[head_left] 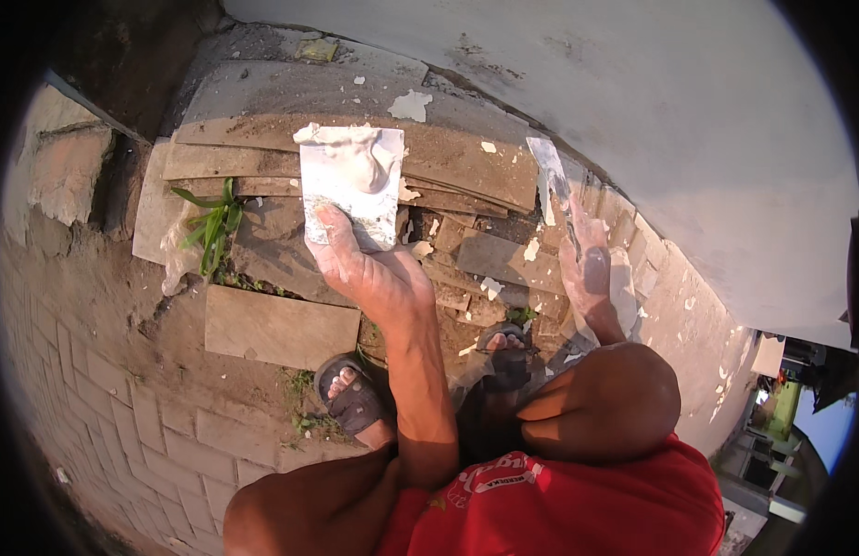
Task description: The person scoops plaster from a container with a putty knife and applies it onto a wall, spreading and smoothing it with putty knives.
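Note:
My left hand, dusted with white, grips the lower edge of a flat rectangular plate, its thumb on the upper face. A thick lump of wet white putty lies on the plate's far part. Off to the right, my right hand is closed around the handle of a putty knife. The knife's pale-smeared blade points away from me, close to the foot of the wall. The two tools are apart. Behind the right hand shows a whitish object, mostly hidden.
Stacked flat slabs and broken tiles lie along the wall, strewn with white flakes. A green plant grows at the left. Paving blocks cover the lower left. My sandalled feet stand among the slabs.

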The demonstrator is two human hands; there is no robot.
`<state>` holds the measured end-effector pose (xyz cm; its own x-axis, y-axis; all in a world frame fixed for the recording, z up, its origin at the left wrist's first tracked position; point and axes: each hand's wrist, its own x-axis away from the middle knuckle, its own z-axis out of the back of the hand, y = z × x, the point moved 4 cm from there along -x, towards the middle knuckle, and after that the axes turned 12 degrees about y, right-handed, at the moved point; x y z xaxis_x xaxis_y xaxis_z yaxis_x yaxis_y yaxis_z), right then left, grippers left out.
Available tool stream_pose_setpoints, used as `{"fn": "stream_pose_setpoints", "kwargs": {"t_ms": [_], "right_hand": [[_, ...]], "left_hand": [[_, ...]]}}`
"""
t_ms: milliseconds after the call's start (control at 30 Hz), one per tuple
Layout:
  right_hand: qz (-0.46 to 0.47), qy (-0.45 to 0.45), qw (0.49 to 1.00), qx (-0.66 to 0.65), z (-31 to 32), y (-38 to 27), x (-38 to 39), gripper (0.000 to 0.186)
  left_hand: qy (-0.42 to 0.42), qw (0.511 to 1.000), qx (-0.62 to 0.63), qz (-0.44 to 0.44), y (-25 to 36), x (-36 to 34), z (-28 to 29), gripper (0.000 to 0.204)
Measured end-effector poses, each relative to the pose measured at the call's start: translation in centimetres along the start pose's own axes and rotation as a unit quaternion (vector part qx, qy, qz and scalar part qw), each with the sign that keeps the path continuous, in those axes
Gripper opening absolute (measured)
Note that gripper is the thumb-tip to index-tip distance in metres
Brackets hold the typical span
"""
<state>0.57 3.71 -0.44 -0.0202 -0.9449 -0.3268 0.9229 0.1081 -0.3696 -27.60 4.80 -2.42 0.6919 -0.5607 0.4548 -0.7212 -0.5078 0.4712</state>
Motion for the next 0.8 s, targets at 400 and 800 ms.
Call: {"fn": "stream_pose_setpoints", "kwargs": {"t_ms": [400,800], "right_hand": [[-0.036,-0.009,0.999,-0.036,-6.2,2.8,10.0,0.067],[-0.191,0.059,0.957,-0.212,-9.2,8.4,10.1,0.066]], "left_hand": [[-0.066,0.994,-0.079,-0.032,-2.9,3.7,-0.1,0.036],[-0.104,0.986,-0.13,-0.03,-4.7,5.8,-0.5,0.037]]}}
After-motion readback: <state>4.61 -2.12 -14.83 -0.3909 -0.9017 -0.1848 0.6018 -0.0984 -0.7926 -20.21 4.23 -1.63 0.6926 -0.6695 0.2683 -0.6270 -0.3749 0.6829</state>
